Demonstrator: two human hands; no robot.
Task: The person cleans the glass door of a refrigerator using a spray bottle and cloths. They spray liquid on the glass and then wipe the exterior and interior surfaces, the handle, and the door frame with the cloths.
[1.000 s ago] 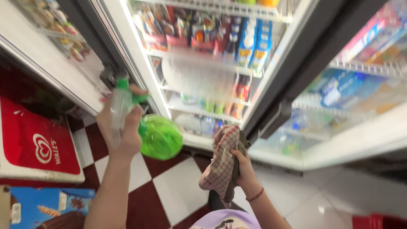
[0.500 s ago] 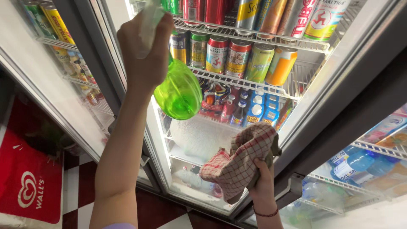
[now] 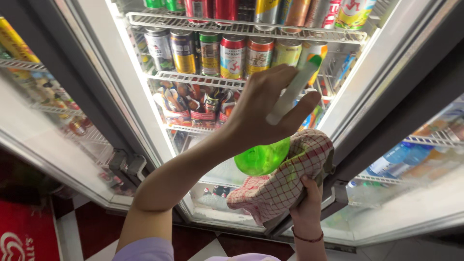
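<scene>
Since the earlier frame, left hand (image 3: 263, 108) w/ the green spray bottle (image 3: 270, 145) has dropped from the top shelf level and swung right, now in front of the can shelf (image 3: 193, 79). Fingers wrapped tight round the bottle's white neck, green body hanging below the palm. Right hand (image 3: 309, 203) sits just under the bottle, fingers closed on a red-checked cloth (image 3: 285, 181); cloth touches the bottle's underside. Open fridge door (image 3: 53, 140) stands left of the bottle.
</scene>
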